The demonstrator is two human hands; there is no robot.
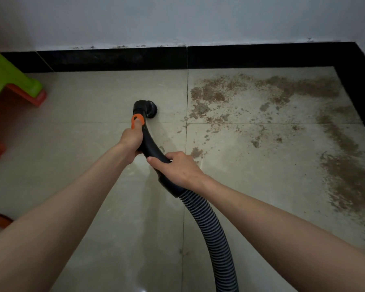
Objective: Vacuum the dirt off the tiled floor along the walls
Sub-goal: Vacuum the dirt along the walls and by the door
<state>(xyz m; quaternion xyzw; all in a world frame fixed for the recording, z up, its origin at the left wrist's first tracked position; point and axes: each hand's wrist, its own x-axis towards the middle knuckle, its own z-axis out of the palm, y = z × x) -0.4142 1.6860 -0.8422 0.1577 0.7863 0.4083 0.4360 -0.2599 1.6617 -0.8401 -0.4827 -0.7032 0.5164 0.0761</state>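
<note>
Underfoot, the tiled floor (105, 186) carries brown dirt (293, 114) right of both hands. Right hand (180, 168) and left hand (131, 142) grasp the vacuum handle (151, 147), brush nozzle (149, 108) beyond the fingers. No readable writing.

Nozzle (145, 108): frame centre, on the floor (82, 123), left of the dirt (272, 114).
Dirt: right half, along both walls.
Hose (211, 234): runs to bottom centre.
Stool (11, 81): upper left.
</note>
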